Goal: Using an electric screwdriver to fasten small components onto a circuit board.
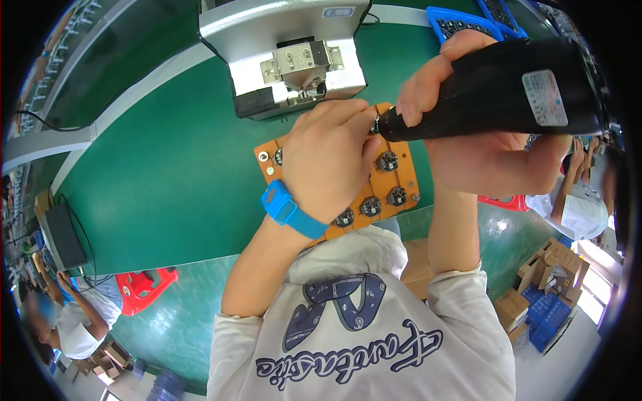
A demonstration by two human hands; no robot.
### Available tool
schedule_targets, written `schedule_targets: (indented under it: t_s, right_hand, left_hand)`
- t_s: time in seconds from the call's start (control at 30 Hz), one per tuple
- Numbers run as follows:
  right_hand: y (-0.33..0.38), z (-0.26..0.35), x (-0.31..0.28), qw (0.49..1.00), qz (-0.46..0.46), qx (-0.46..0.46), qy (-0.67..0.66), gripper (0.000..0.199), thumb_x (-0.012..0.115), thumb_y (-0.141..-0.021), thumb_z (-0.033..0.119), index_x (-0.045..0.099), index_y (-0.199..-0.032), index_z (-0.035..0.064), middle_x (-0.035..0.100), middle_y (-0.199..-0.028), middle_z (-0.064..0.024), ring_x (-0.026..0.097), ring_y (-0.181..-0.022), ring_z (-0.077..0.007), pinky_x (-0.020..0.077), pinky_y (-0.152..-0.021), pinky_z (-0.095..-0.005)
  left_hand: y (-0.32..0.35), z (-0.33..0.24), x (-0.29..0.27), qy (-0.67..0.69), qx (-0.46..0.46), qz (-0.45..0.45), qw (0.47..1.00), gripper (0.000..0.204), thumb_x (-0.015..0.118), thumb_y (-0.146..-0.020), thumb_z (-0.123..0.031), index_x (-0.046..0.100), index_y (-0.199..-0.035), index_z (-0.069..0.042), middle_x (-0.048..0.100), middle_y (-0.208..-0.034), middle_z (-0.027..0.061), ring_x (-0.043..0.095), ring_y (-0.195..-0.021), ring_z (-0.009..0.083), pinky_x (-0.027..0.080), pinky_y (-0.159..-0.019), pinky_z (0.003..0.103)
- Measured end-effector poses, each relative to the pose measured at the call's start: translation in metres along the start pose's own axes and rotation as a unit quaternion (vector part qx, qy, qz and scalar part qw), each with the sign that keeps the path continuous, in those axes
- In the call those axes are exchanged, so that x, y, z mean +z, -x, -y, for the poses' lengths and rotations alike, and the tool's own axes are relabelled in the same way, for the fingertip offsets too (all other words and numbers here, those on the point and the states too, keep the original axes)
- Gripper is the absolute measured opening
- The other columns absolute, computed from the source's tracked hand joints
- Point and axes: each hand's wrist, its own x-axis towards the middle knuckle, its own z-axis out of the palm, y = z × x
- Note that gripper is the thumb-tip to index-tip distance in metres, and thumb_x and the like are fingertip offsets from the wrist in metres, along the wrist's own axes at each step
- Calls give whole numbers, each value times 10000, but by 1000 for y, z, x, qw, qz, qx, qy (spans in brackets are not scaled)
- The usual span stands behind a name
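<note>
My right hand [478,160] grips a thick black power screwdriver [495,90], which lies sideways with its tip pointing left. That tip meets the fingertips of my left hand [332,150], at the far part of an orange fixture board [383,181]. My left fingers are bent and pinched together there; whatever they hold is hidden behind them and the tip. Several round black parts with metal contacts, such as one round black part [387,161], sit in the board. My left hand and wrist, with a blue wristband [289,208], cover much of its left side.
Beyond the board stands a silver metal machine [284,27] on the green table [160,194]. Blue bins [438,25] of small dark parts are at the far right. Red stools [148,292] and other people [83,327] appear at both sides; cardboard boxes [511,311] lie lower right.
</note>
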Motion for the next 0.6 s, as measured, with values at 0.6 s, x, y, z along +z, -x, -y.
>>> schedule_targets:
  t_s: [0.6]
  right_hand:
    - [4,-19,-2,983,13,-101,-151,1012,438,-848,808,515,-1343,-71,624,-1072,-193,610,-788,-290,479,-677,-440]
  left_hand:
    - [12,-5,-3,-58,2,-19,998,259,783,-790,-103,738,-1033,-26,725,-1143,113,682,-1084,308,543,-945,408]
